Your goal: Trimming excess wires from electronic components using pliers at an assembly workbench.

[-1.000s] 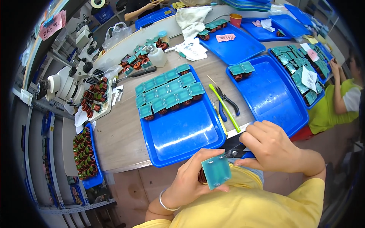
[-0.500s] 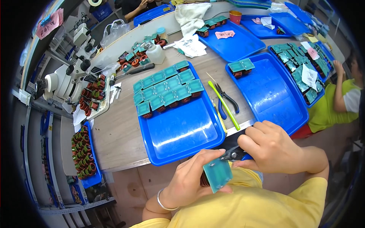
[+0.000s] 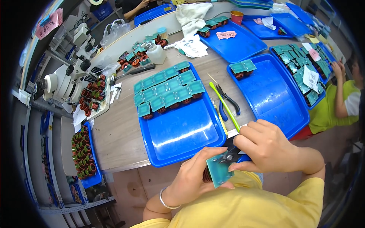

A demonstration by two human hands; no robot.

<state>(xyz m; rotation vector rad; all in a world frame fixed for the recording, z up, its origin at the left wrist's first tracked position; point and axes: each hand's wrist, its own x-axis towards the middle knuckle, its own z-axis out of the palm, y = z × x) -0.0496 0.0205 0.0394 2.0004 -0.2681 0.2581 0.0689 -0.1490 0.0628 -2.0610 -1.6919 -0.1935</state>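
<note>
The green circuit board [image 3: 219, 175] is held in my left hand [image 3: 189, 170], face tilted up, near and just right of the middle, by the near edge of the blue tray [image 3: 178, 142]. My right hand [image 3: 262, 146] is closed round the dark-headed pliers [image 3: 229, 156], their nose over the board's far part; whether it touches I cannot tell.

Glossy, smooth plastic in the tray [image 3: 182, 136], matt wood grain across the table [image 3: 118, 146]. Dark metal on the nippers [image 3: 229, 157], sheen over the board [image 3: 219, 175]. Rough cloth in the towel [image 3: 192, 19].
</note>
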